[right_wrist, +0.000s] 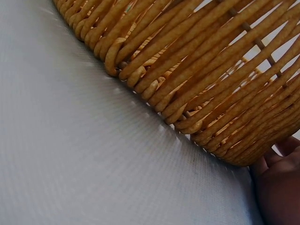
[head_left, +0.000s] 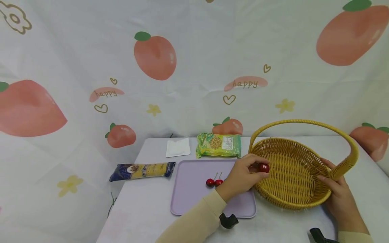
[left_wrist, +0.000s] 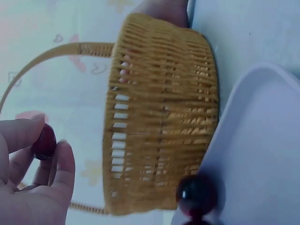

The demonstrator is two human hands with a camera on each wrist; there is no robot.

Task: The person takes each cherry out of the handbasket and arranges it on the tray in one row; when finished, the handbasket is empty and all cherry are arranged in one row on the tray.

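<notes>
My left hand [head_left: 241, 173] pinches a dark red cherry [head_left: 264, 167] between thumb and fingertips, at the left rim of a wicker basket [head_left: 291, 172] with an arched handle. The left wrist view shows this cherry [left_wrist: 45, 142] held above the rim, apart from the woven wall [left_wrist: 159, 117]. On the right, my right hand [head_left: 341, 195] grips the basket's rim near the foot of the handle, thumb over the inside. More cherries [head_left: 210, 183] with stems lie on a lilac tray [head_left: 188, 199], partly hidden by my left forearm. The right wrist view catches my fingers [right_wrist: 286, 159] against the basket's outside.
Behind the tray are a green-yellow packet [head_left: 218, 145] and a white square sachet [head_left: 178, 147]. A blue-yellow long package [head_left: 143, 170] lies at the table's left edge. Black curved pieces [head_left: 228, 221] show by my wrists. A fruit-printed cloth [head_left: 194, 67] hangs behind.
</notes>
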